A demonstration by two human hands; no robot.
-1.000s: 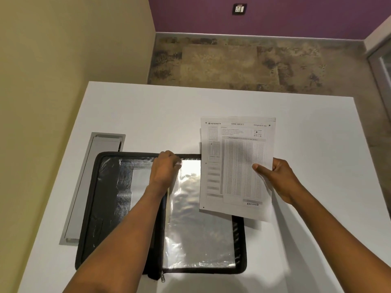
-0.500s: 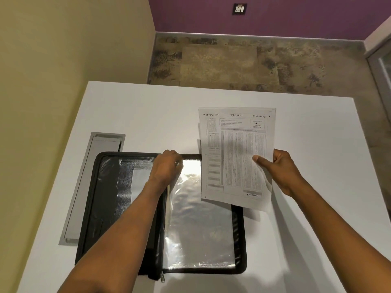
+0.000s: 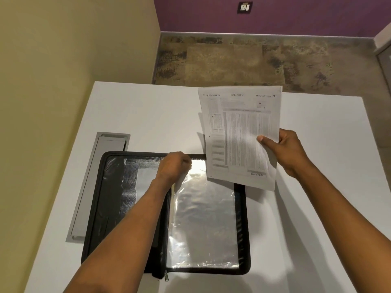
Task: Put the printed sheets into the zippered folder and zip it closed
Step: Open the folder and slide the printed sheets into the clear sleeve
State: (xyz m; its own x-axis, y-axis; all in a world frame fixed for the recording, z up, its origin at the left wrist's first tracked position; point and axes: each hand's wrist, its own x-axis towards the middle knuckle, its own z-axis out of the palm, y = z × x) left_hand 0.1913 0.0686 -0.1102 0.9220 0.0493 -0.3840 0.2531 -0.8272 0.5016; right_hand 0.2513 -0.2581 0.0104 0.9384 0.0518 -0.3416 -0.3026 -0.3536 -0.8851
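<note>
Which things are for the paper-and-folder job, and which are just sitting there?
For the job: printed sheets in the right hand; zippered folder, open; clear sleeve, pinched by the left hand.
Just there: grey hatch in the table; wall socket.

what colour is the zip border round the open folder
Black: the zippered folder has a black fabric border framing its shiny clear plastic sleeves, seen in the head view.

White table [image 3: 131, 115], open black zippered folder [image 3: 242, 229] on it
</note>
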